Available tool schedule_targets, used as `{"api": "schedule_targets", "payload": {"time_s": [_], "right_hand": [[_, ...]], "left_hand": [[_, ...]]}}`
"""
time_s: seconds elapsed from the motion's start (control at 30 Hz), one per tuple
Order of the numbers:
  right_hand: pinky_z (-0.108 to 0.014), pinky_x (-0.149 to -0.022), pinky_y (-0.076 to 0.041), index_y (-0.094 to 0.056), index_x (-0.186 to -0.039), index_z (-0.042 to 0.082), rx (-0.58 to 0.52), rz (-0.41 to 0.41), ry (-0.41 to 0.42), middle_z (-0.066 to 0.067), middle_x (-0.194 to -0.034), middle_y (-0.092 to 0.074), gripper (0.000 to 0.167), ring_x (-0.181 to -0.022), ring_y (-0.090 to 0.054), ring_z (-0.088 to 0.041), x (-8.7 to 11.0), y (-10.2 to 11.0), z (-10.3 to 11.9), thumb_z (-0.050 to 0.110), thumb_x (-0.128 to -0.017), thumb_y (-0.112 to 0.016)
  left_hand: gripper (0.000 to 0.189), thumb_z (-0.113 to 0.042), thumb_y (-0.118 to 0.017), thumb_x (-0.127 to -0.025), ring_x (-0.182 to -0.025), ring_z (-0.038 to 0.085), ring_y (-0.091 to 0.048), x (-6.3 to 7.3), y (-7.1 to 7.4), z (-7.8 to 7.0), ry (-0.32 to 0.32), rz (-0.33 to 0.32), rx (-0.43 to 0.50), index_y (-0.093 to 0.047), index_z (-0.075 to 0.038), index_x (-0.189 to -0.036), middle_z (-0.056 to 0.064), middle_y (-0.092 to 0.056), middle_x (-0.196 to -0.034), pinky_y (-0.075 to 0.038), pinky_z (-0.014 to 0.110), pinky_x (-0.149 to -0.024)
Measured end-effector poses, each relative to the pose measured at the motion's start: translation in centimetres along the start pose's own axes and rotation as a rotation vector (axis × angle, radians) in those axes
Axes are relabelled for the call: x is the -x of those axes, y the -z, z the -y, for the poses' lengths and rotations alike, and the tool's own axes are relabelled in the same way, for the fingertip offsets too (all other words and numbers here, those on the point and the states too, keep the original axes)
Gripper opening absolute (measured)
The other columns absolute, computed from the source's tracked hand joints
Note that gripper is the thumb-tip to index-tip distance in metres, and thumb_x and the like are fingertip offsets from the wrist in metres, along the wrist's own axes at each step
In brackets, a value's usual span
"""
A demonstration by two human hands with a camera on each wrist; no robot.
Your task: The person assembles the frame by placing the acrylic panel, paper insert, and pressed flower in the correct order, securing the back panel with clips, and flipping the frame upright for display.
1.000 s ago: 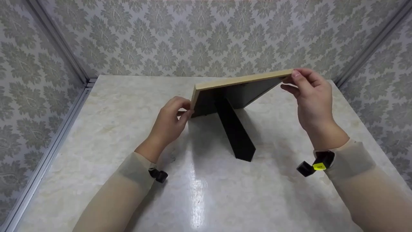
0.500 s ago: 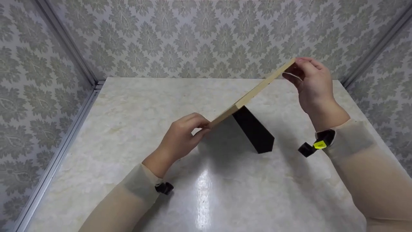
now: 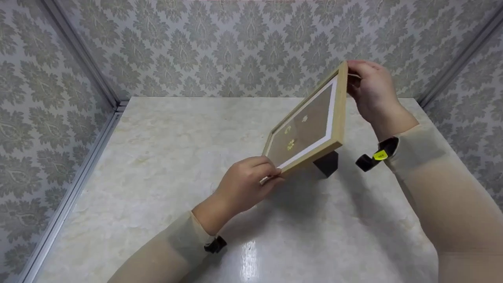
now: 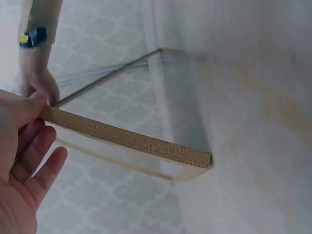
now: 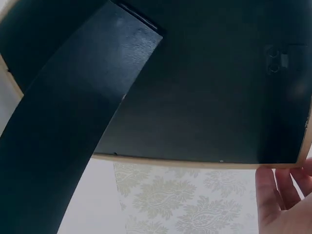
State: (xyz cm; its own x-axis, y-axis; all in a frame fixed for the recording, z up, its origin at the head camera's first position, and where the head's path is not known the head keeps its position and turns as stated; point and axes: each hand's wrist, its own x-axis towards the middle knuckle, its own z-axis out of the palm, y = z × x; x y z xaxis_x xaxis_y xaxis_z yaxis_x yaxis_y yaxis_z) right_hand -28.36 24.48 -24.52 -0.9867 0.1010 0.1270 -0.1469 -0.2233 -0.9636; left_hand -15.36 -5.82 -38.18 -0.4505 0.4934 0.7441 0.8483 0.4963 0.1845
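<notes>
A picture frame (image 3: 314, 114) with a pale wood border and a white mat is tilted over the table, its front turned partly to the left. Small pale flower shapes show on its brownish face. My left hand (image 3: 245, 182) pinches the frame's near lower border between thumb and fingers. At the far upper corner, my right hand (image 3: 373, 90) grips the border. Below the frame pokes the tip of its black stand (image 3: 328, 165). In the right wrist view the dark backing (image 5: 209, 102) and the swung-out stand leg fill most of the picture. Whether the frame touches the table cannot be told.
A marbled pale table (image 3: 177, 133) lies under both hands. Leaf-patterned walls (image 3: 220, 39) rise behind it and at both sides. Metal rails (image 3: 78, 196) run along the left edge. Each wrist wears a small black camera (image 3: 215, 244).
The picture frame has swung round from showing its black back and stand to showing its front. My left hand has moved right and nearer; my right hand has risen, both keeping hold.
</notes>
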Motion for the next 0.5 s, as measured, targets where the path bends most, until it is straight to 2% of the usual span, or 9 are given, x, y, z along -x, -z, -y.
{"api": "schedule_targets", "payload": {"time_s": [0.3,0.4,0.5], "right_hand": [[-0.024,-0.075,-0.064,-0.080,-0.115,0.001,0.009,0.049,-0.041,-0.004,-0.097,-0.077,0.020,-0.082,-0.075,-0.014,-1.2,-1.2,-0.7,0.017,-0.112,-0.069],[-0.022,-0.076,-0.063,-0.080,-0.118,0.002,0.033,0.041,-0.035,-0.003,-0.101,-0.077,0.022,-0.086,-0.074,-0.014,-1.2,-1.4,-0.8,0.019,-0.113,-0.068],[-0.021,-0.078,-0.063,-0.078,-0.122,0.004,0.034,0.015,-0.034,-0.003,-0.106,-0.076,0.023,-0.092,-0.074,-0.014,-0.8,-1.3,-0.6,0.022,-0.115,-0.067]], "left_hand": [[0.013,-0.022,-0.096,-0.093,-0.076,0.013,-0.074,-0.4,-1.6,-2.6,-0.063,-0.057,-0.141,-0.085,-0.015,-0.094,-0.004,-0.080,-0.089,-0.063,0.028,-0.071],[0.013,-0.024,-0.096,-0.094,-0.075,0.012,-0.073,-0.5,-1.8,-2.7,-0.073,-0.056,-0.140,-0.086,-0.016,-0.096,-0.005,-0.080,-0.088,-0.063,0.029,-0.071],[0.013,-0.027,-0.092,-0.098,-0.075,0.013,-0.073,-0.6,-1.8,-2.1,-0.060,-0.053,-0.109,-0.086,-0.016,-0.097,-0.005,-0.080,-0.086,-0.063,0.031,-0.071]]}}
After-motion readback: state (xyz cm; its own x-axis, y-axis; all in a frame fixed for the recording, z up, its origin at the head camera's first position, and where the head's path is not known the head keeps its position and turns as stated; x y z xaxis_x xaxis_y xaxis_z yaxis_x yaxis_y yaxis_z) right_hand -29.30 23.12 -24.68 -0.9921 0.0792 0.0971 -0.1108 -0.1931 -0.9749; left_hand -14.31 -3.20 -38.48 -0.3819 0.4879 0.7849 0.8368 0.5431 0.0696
